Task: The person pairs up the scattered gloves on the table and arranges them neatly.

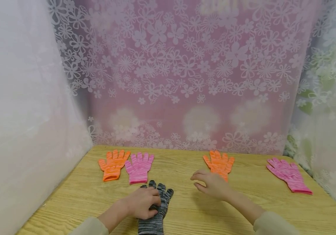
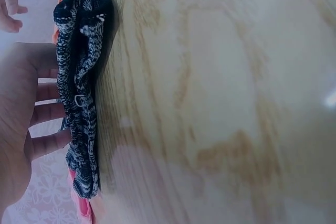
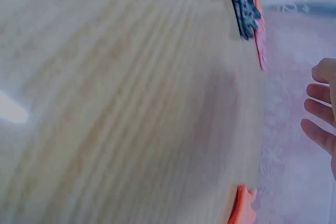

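A black-and-grey knit glove (image 1: 151, 226) lies on the wooden table near the front, its fingers pointing toward the back. My left hand (image 1: 142, 201) rests over its middle and thumb side. In the left wrist view, the fingers (image 2: 48, 113) of that hand reach out and touch the top of the dark glove (image 2: 79, 98). My right hand (image 1: 213, 186) hovers above the table with loosely bent fingers and nothing in them. Just behind it lies an orange glove (image 1: 219, 163), its cuff partly hidden by the hand.
Back left, another orange glove (image 1: 112, 167) lies beside a pink glove (image 1: 139, 169). A second pink glove (image 1: 292, 176) lies tilted near the right edge of the wooden table (image 1: 250, 182). Flowered curtain (image 1: 185, 81) closes off the back, with pale sheeting on both sides.
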A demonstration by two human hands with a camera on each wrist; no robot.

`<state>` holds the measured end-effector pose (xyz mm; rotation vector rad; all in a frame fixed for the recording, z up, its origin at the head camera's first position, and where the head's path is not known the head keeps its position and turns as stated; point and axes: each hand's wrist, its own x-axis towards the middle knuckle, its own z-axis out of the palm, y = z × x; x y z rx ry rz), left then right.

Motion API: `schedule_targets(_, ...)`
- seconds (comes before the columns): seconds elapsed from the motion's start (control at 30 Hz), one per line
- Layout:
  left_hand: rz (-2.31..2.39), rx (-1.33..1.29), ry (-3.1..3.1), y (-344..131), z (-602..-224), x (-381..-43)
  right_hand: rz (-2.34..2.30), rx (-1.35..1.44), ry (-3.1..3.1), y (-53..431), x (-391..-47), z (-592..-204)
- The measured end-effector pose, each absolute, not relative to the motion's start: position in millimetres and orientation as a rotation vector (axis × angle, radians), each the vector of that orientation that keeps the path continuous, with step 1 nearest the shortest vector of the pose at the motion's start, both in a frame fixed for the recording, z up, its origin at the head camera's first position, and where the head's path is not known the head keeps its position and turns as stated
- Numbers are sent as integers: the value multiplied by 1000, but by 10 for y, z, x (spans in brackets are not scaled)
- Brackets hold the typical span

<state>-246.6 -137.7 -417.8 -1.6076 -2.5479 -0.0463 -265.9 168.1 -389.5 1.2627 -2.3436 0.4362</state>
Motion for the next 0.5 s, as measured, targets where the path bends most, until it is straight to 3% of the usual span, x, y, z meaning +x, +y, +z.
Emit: schedule_targets(0.5,-66,-1600,-2554,-1384,-4208,-2479,534,814,-2564,2408,-2867,-3657)
